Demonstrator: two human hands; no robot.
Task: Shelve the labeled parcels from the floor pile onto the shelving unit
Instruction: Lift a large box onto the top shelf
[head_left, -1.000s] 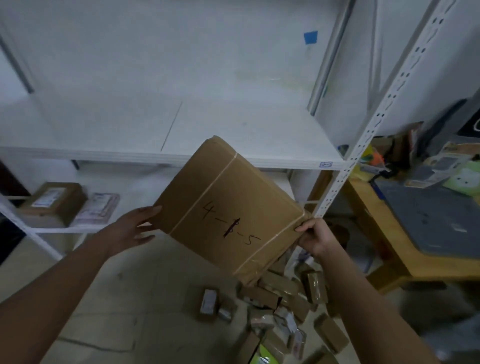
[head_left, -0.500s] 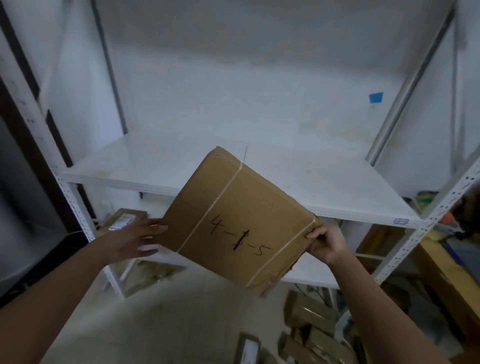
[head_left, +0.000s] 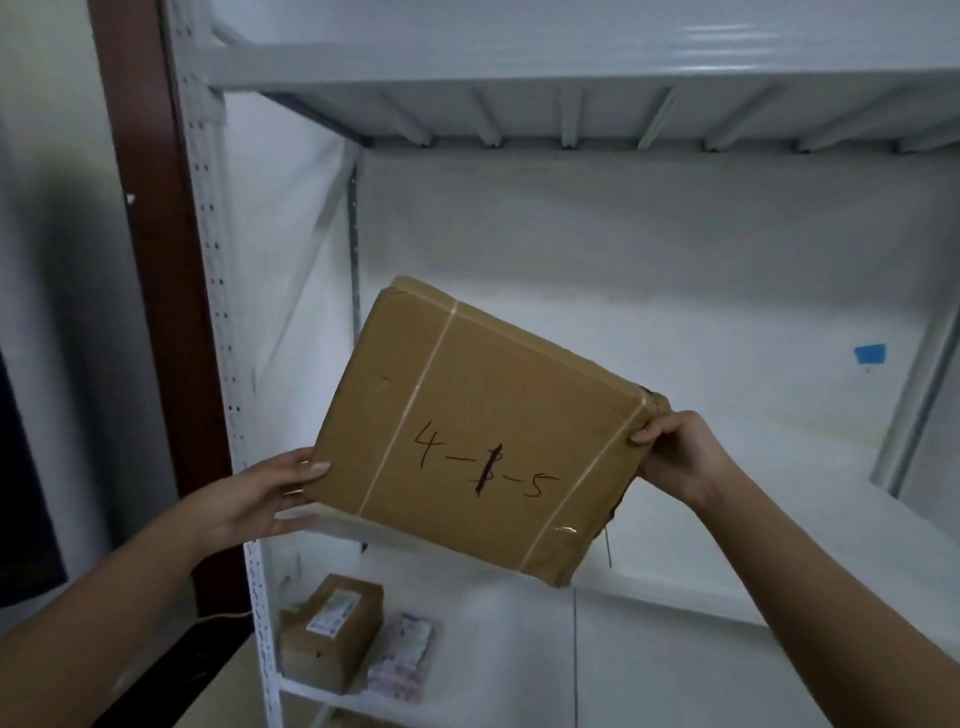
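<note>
A flat brown cardboard parcel (head_left: 483, 431), taped across and marked "4-1-5" in black pen with the middle digit struck through, is held tilted in front of the white shelving unit (head_left: 753, 561). My left hand (head_left: 260, 493) holds its lower left corner, thumb on the front face and fingers underneath. My right hand (head_left: 675, 452) grips the parcel's right corner with curled fingers. The parcel hangs at the height of the middle shelf board, its far top corner raised.
A small brown box with a white label (head_left: 332, 634) and a flat wrapped packet (head_left: 405, 657) lie on the lower shelf at the left. The perforated white upright (head_left: 223, 322) stands left of the parcel. Another shelf board (head_left: 571, 57) spans above. Blue tape (head_left: 870, 354) marks the back wall.
The view has tilted up from the floor pile to the shelves. Both hands have lifted the parcel higher, from near the lower shelves to the middle shelf level. The floor pile has left the view.
</note>
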